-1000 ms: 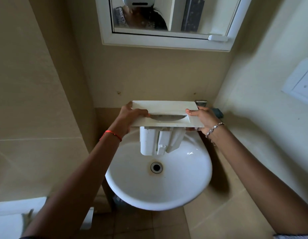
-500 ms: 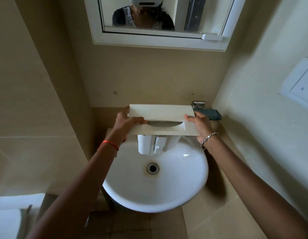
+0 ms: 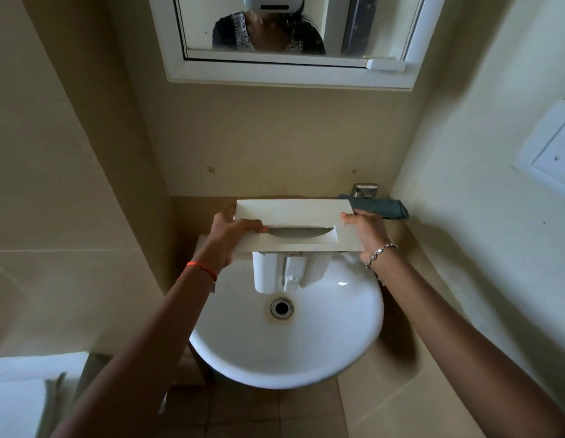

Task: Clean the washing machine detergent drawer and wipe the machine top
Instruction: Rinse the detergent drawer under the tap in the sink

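The white plastic detergent drawer [image 3: 294, 222], a flat front panel with a curved recessed grip and moulded compartments hanging beneath it, is held in the air over the back half of the round white ceramic washbasin [image 3: 275, 374]. The panel faces the camera and the compartments point down toward the bowl, above the metal drain [image 3: 281, 308]. They seem clear of the ceramic, though that is hard to confirm.

The step in hand looks like the drawer cleaning, with the drawer brought to the sink for a rinse. No running water is visible, so the wash itself seems not yet begun, and the machine top is out of view. The next move probably calls for one hand to take the whole weight so the other can reach the chrome tap [image 3: 365, 189] behind the drawer's right end, or for the drawer to be lowered into the bowl first.

The left hand [image 3: 230, 235] grasps the left end of the panel, thumb across its front and fingers curled behind. The right hand [image 3: 366, 232] clasps the right end in the same way, thumb on the face.

A folded blue-grey cloth [image 3: 382, 207] lies on the ledge just beside the right hand, under the tap. Above, a white-framed mirror [image 3: 287, 74] hangs on the beige tiled wall.
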Motion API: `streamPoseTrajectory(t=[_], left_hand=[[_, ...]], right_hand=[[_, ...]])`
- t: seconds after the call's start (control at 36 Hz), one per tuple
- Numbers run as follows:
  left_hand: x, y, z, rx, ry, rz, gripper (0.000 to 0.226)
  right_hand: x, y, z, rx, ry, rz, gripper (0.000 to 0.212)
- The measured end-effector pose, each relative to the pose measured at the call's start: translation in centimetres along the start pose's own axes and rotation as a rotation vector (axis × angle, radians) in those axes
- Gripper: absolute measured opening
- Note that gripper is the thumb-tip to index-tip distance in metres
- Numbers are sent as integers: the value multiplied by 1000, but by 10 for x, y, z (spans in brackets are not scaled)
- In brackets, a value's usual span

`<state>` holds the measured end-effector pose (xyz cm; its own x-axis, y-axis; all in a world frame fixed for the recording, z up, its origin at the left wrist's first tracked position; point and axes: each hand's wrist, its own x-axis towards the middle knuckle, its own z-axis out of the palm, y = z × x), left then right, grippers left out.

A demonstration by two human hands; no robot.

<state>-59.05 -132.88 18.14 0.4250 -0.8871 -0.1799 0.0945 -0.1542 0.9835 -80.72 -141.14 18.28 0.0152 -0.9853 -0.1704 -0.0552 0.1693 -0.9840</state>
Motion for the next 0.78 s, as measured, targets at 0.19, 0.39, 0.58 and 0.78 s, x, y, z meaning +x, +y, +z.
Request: streamPoseTrajectory(t=[0.19, 0.39, 0.58, 0.78], left_hand=[[0, -1, -2, -28, 14, -148, 54], [-5, -6, -2, -15, 32, -24, 49], [-5, -13, -3, 19, 59, -192, 53], [-10, -7, 0, 59, 18, -299, 45]], right_hand=[[3, 7, 0, -32, -74, 207, 16], [4, 18, 4, 4, 46, -38, 15], [6, 27, 4, -29, -45, 184, 19], [13, 24, 2, -118, -74, 323, 10]])
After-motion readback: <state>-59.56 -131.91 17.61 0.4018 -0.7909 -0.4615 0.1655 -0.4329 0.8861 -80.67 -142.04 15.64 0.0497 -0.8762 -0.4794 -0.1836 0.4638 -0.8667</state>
